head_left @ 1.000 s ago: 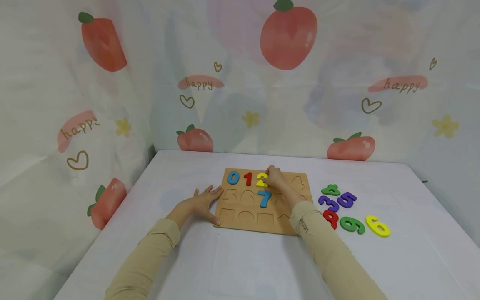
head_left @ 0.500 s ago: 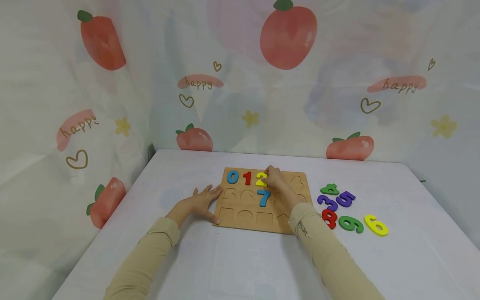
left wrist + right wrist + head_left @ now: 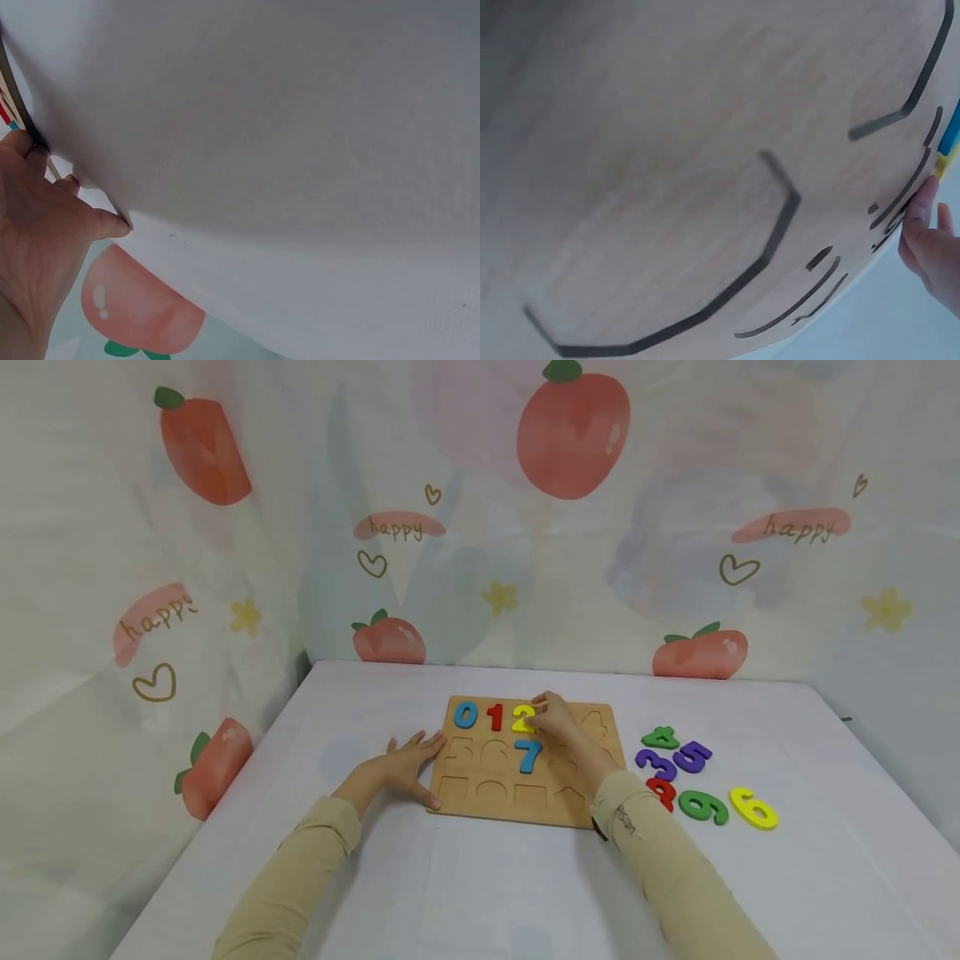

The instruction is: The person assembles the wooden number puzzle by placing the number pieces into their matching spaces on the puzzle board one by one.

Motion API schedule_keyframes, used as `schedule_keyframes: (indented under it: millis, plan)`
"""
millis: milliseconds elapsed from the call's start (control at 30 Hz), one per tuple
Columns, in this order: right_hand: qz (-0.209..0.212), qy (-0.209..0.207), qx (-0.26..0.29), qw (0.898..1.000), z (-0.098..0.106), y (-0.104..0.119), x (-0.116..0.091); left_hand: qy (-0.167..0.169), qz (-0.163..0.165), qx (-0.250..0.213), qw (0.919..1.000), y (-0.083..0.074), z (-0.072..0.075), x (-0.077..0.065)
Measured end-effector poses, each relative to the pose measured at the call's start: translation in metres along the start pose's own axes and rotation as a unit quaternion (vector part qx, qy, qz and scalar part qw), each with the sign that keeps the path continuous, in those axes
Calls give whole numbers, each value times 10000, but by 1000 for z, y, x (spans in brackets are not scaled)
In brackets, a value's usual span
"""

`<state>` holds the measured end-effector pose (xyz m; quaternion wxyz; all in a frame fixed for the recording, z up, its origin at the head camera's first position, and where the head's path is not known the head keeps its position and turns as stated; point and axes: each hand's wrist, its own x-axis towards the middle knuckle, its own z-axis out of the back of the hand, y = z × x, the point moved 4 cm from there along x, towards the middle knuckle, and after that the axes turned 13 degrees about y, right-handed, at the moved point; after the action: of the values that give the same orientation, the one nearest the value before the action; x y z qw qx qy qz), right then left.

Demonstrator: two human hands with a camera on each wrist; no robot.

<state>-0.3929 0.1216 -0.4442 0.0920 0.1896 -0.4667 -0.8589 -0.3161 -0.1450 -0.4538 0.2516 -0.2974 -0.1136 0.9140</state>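
A wooden number board point(image 3: 465, 785) lies on the table with a blue 0 point(image 3: 466, 715), a red 1 point(image 3: 495, 717) and a yellow 2 point(image 3: 522, 719) in its top row. A blue 7 point(image 3: 528, 757) sits below the 2. My right hand point(image 3: 557, 717) is over the top row; its thumb tip touches the 2's right side, while the fingers stand apart from the thumb. In the right wrist view, that hand point(image 3: 934, 244) reaches the yellow piece's edge. Spread along the board's left side, my left hand point(image 3: 405, 767) has its thumb at the near corner point(image 3: 112, 223).
Right of the board lie a green 4 point(image 3: 661, 737), purple 3 point(image 3: 657, 765), purple 5 point(image 3: 692, 757), green 9 point(image 3: 703, 807) and yellow 6 or 9 point(image 3: 753, 809). The sleeve partly covers a red 8 point(image 3: 662, 792). A printed curtain point(image 3: 570, 593) hangs behind the table.
The right hand has eased slightly to the right, uncovering more of the yellow 2, and its fingers have spread a little. The left hand stays in place.
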Motion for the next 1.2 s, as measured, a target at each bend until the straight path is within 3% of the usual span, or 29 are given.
schedule_keyframes:
  millis: [100, 233, 333, 433, 567, 1200]
  plan:
    - [157, 56, 191, 9997, 1, -7, 1, 29, -4, 5, 10000, 0, -1, 0]
    - [789, 185, 426, 9958, 10, -51, 40, 21, 19, 37, 10000, -1, -1, -1]
    - [730, 173, 459, 9961, 13, -57, 42, 20, 16, 54, 10000, -2, -1, -1]
    - [271, 196, 337, 9989, 10, -19, 4, 32, 17, 46, 10000, -3, 0, -1]
    - [301, 216, 359, 9987, 9, 11, -28, 32, 41, 37, 10000, -2, 0, -1]
    - [892, 64, 76, 9960, 19, 15, -44, 41, -6, 91, 9999, -3, 2, -3]
